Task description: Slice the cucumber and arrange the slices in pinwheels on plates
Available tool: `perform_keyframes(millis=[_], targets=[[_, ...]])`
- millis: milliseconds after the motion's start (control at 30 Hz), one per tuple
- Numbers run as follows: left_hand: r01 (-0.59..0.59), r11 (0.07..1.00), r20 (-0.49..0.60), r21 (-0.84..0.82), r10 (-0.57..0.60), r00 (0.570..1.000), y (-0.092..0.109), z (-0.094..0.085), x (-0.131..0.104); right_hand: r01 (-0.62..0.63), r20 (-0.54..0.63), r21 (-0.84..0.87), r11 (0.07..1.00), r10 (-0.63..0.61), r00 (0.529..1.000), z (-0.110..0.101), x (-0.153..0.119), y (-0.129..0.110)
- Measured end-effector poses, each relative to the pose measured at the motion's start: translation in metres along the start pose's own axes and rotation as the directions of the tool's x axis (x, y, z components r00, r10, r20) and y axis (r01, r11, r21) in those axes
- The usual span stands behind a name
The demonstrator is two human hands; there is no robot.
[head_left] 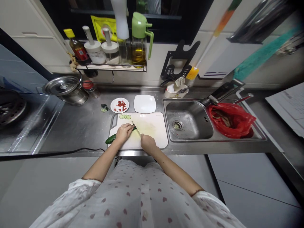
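Observation:
A dark green cucumber (110, 139) lies slantwise over the left part of a white cutting board (155, 136). My left hand (124, 133) is closed over the cucumber near its cut end. In my right hand (148, 144) is the handle of a knife (136, 128), gripped in closed fingers. Its blade points away from me and rests against the cucumber's end, just right of my left fingertips. Several overlapping cucumber slices (125, 117) lie at the board's upper left. My hand hides the middle of the cucumber.
Behind the board stand a plate of chopped red pieces (120, 105) and a white plate (144, 104). Cucumber trimmings (104, 108) lie left of them. A steel sink (190, 122) and a red plastic bag (231, 122) are at right, a lidded pot (68, 90) at left.

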State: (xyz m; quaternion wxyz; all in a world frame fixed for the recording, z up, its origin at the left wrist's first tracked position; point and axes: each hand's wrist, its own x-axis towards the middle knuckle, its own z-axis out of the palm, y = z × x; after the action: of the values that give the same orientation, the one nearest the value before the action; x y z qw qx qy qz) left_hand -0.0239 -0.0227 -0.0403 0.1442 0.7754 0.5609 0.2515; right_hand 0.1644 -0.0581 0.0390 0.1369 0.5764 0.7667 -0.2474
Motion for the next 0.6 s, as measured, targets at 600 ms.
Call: perform_keyframes(millis=[600], targets=[[0.009, 1.0, -0.009, 0.0, -0.009, 1.0, -0.0007, 0.0016, -0.0004, -0.011, 0.031, 0.011, 1.0, 0.01, 0.999, -0.0004, 0.0007, -0.0013]])
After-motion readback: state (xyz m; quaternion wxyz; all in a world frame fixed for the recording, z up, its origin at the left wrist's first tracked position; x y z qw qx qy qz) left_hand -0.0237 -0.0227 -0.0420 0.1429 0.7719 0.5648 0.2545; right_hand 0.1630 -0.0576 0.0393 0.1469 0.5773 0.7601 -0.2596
